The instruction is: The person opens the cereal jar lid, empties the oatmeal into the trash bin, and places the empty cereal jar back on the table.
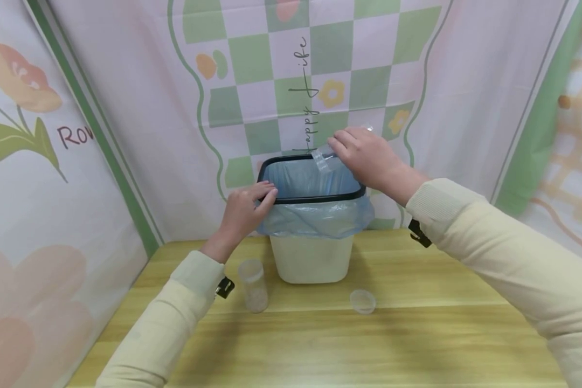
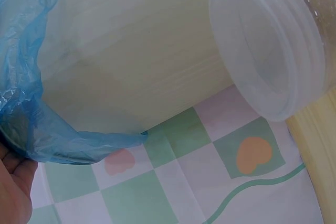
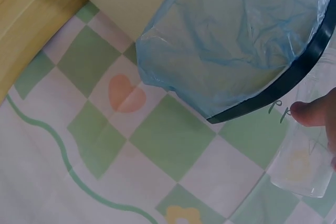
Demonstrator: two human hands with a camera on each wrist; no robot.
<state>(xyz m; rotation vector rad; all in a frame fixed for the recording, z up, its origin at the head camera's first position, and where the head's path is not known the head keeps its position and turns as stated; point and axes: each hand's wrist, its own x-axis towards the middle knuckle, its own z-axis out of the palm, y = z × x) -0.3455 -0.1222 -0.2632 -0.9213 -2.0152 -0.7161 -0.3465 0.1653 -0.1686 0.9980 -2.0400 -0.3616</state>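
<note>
A cream trash can (image 1: 312, 258), lined with a blue plastic bag (image 1: 315, 218) under a black rim (image 1: 320, 199), stands on the table against the curtain. My left hand (image 1: 247, 207) grips the rim at its left corner. Over the bin's right side, my right hand (image 1: 368, 156) holds a clear plastic jar (image 3: 302, 161) tilted, its mouth end (image 1: 322, 160) above the bag opening. I see no contents in this jar. A second clear jar (image 1: 253, 288) stands uncapped left of the bin, with something pale at its bottom; its frosted mouth (image 2: 262, 45) looms large in the left wrist view.
A round clear lid (image 1: 362, 301) lies on the wooden table (image 1: 300, 350), right of the bin and nearer to me. Behind the bin hangs a green-and-white checked curtain (image 1: 252, 59), with more printed cloth on both sides.
</note>
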